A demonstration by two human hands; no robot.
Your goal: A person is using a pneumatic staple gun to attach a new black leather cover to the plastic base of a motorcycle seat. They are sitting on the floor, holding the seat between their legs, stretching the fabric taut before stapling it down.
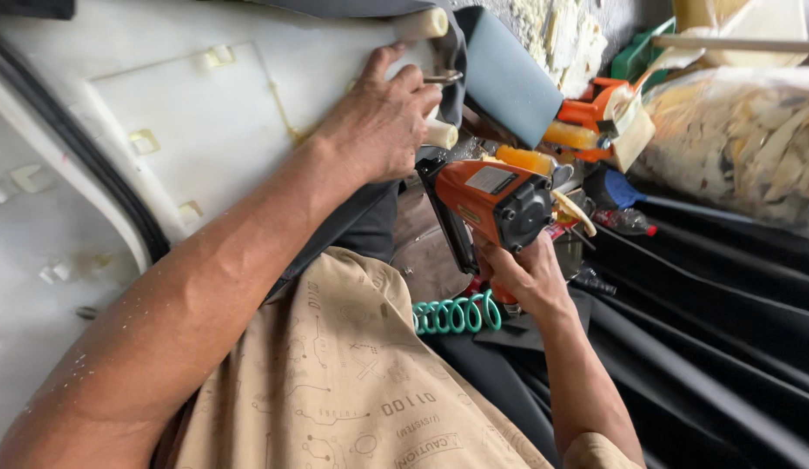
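My left hand (383,117) presses on the edge of a white plastic panel (205,113), pinning dark grey fabric (370,221) that wraps around its rim. My right hand (528,276) grips the handle of an orange and black pneumatic staple gun (491,204), whose nose sits against the panel edge just below my left hand. A teal coiled air hose (457,314) hangs from the gun's base. A grey-blue padded piece (507,74) stands just past the panel's end.
Black fabric (709,321) lies in folds at the right. Behind the gun are orange bottles (571,135), another orange tool (596,104), a blue brush (617,191) and a clear bag of foam scraps (743,139). My beige printed trousers (352,382) fill the foreground.
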